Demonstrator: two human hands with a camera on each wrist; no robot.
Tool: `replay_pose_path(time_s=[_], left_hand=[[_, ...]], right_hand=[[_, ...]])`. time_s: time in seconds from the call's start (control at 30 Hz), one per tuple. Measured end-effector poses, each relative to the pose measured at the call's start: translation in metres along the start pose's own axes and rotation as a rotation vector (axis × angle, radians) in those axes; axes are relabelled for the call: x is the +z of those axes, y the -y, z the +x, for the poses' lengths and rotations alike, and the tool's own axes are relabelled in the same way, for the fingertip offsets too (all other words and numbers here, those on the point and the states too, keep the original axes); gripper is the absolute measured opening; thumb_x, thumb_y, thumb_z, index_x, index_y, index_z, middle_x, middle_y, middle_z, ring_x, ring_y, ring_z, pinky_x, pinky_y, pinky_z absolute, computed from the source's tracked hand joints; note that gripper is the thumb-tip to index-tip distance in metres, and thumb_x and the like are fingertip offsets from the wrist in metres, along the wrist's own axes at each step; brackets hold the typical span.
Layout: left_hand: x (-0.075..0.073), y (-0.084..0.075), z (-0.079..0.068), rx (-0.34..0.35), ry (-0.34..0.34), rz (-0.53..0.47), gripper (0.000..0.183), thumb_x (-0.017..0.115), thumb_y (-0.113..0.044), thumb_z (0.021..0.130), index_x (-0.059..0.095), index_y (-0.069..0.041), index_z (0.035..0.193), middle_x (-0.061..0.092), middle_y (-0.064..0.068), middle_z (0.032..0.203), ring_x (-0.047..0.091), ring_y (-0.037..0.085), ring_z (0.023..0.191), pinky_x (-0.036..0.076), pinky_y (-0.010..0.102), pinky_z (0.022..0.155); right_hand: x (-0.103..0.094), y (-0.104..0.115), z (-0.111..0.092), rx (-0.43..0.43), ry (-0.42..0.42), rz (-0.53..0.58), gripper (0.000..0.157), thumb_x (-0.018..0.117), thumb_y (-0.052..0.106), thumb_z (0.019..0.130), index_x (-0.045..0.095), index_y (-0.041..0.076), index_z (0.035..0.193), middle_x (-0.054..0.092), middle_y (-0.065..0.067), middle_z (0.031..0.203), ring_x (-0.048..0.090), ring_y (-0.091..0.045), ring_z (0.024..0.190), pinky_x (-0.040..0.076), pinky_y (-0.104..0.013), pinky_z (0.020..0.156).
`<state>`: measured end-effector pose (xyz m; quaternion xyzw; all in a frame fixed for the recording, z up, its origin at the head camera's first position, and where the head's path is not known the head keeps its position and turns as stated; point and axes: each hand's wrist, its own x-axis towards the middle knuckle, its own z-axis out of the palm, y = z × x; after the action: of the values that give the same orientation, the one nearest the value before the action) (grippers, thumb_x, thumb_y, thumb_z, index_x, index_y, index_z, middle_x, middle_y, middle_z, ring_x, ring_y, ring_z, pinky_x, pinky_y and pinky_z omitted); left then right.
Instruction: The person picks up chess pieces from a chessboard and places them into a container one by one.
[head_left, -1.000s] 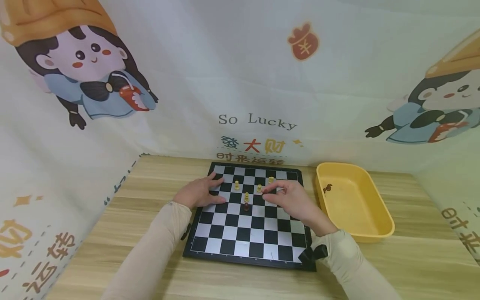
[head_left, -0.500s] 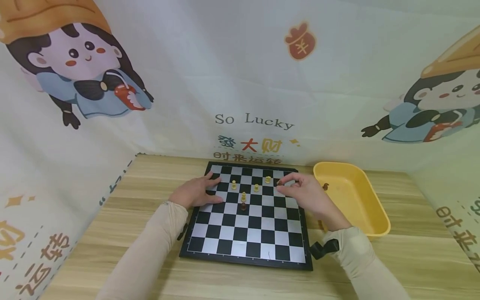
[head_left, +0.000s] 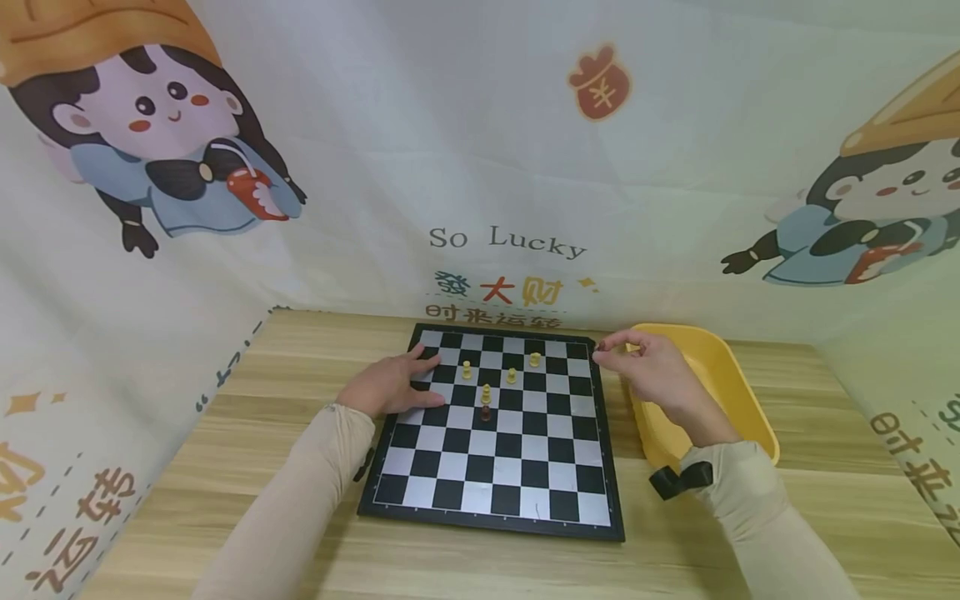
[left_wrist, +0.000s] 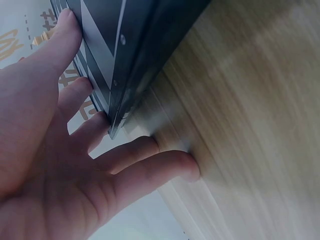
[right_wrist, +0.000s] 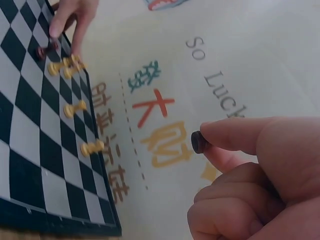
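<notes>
My left hand (head_left: pixel 386 383) rests at the left edge of a black-and-white chessboard (head_left: pixel 487 462). In the left wrist view its thumb and two fingers lie against the board, while the other two touch the wooden table. Between thumb and forefinger, my right hand (head_left: pixel 663 373) pinches a dark chess piece (right_wrist: pixel 198 142), mostly covered by the fingers. That hand is above the gap between the board's right edge and the yellow tray. On the board stand several yellow chess pieces (head_left: pixel 535 359) and one dark brown piece (head_left: pixel 486 412), directly in front of a yellow one.
The yellow tray (head_left: pixel 748 392) stands right of the board, partly hidden by my right hand and forearm. Wooden tabletop (head_left: pixel 315 342) surrounds the board. A printed white cloth (head_left: pixel 360 167) hangs close behind the board and along the sides.
My right hand has moved right from over the board to beside the tray, carrying the dark chess piece. It now hides the brown pieces seen in the tray. The left hand stays put.
</notes>
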<state>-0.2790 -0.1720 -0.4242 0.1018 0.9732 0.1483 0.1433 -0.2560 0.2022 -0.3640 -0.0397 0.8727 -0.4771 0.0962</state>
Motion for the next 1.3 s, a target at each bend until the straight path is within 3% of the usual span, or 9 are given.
replay_pose_path(time_s=[0.17, 0.3, 0.53, 0.6, 0.7, 0.77, 0.83, 1.07, 1.3], left_hand=[[0.000, 0.000, 0.000, 0.002, 0.000, 0.000, 0.081, 0.070, -0.055, 0.091, 0.039, -0.024, 0.159, 0.021, 0.011, 0.171, 0.031, 0.046, 0.153, 0.034, 0.058, 0.122], [0.000, 0.001, 0.000, 0.003, -0.001, 0.001, 0.080, 0.070, -0.055, 0.091, 0.039, -0.025, 0.158, 0.021, 0.011, 0.171, 0.031, 0.046, 0.153, 0.034, 0.058, 0.122], [0.000, 0.001, 0.000, 0.008, -0.001, -0.002, 0.080, 0.070, -0.054, 0.091, 0.038, -0.024, 0.159, 0.021, 0.011, 0.171, 0.031, 0.046, 0.153, 0.034, 0.058, 0.122], [0.000, 0.001, 0.000, 0.003, 0.001, -0.005, 0.081, 0.071, -0.055, 0.091, 0.038, -0.025, 0.159, 0.020, 0.010, 0.172, 0.030, 0.045, 0.153, 0.034, 0.058, 0.123], [0.000, 0.001, 0.000, 0.001, 0.003, -0.006, 0.081, 0.071, -0.055, 0.091, 0.038, -0.025, 0.159, 0.020, 0.010, 0.172, 0.030, 0.045, 0.153, 0.034, 0.058, 0.123], [0.000, 0.001, 0.000, -0.001, 0.003, -0.003, 0.082, 0.071, -0.056, 0.090, 0.038, -0.025, 0.159, 0.020, 0.010, 0.172, 0.030, 0.045, 0.153, 0.034, 0.058, 0.123], [-0.001, 0.001, 0.000, 0.001, 0.003, -0.001, 0.082, 0.071, -0.056, 0.090, 0.038, -0.025, 0.159, 0.020, 0.010, 0.172, 0.030, 0.046, 0.153, 0.033, 0.058, 0.123], [-0.002, 0.001, -0.001, -0.002, 0.000, 0.002, 0.081, 0.070, -0.056, 0.091, 0.038, -0.025, 0.159, 0.020, 0.010, 0.171, 0.030, 0.045, 0.153, 0.033, 0.058, 0.123], [-0.001, 0.000, -0.001, -0.006, 0.002, -0.005, 0.081, 0.071, -0.055, 0.091, 0.038, -0.025, 0.159, 0.020, 0.009, 0.172, 0.030, 0.045, 0.153, 0.033, 0.058, 0.123]], right_hand=[[-0.012, -0.006, 0.004, 0.004, -0.044, -0.014, 0.035, 0.068, 0.031, 0.097, 0.067, 0.004, 0.118, 0.045, 0.014, 0.055, 0.037, -0.008, 0.046, 0.033, -0.021, 0.046], [-0.021, -0.010, 0.007, -0.006, -0.086, -0.041, 0.034, 0.069, 0.030, 0.096, 0.067, 0.002, 0.115, 0.062, 0.013, 0.077, 0.045, -0.006, 0.051, 0.042, -0.021, 0.049], [-0.041, -0.018, 0.013, 0.075, -0.059, -0.087, 0.042, 0.063, 0.034, 0.100, 0.059, 0.001, 0.127, 0.039, 0.013, 0.058, 0.034, -0.005, 0.046, 0.032, -0.021, 0.047], [-0.046, -0.021, 0.015, 0.082, -0.056, -0.085, 0.042, 0.060, 0.032, 0.102, 0.058, -0.001, 0.128, 0.051, 0.010, 0.069, 0.034, -0.004, 0.046, 0.032, -0.020, 0.046], [-0.051, -0.027, 0.019, 0.089, -0.043, -0.072, 0.039, 0.056, 0.028, 0.104, 0.057, -0.002, 0.129, 0.065, -0.006, 0.099, 0.032, -0.002, 0.047, 0.033, -0.019, 0.046], [-0.053, -0.031, 0.020, 0.098, -0.034, -0.073, 0.039, 0.054, 0.027, 0.104, 0.056, -0.002, 0.130, 0.061, -0.017, 0.123, 0.032, -0.002, 0.047, 0.033, -0.019, 0.047], [-0.055, -0.035, 0.023, 0.105, -0.028, -0.072, 0.039, 0.054, 0.027, 0.104, 0.055, -0.002, 0.131, 0.058, -0.024, 0.133, 0.031, -0.001, 0.047, 0.033, -0.018, 0.047], [-0.059, -0.049, 0.031, 0.094, -0.056, -0.123, 0.039, 0.056, 0.025, 0.103, 0.056, -0.004, 0.129, 0.058, -0.025, 0.137, 0.028, -0.001, 0.047, 0.034, -0.021, 0.046], [-0.060, -0.064, 0.038, 0.145, -0.047, -0.135, 0.043, 0.056, 0.027, 0.103, 0.054, -0.005, 0.132, 0.057, -0.026, 0.136, 0.029, -0.002, 0.047, 0.035, -0.022, 0.047]])
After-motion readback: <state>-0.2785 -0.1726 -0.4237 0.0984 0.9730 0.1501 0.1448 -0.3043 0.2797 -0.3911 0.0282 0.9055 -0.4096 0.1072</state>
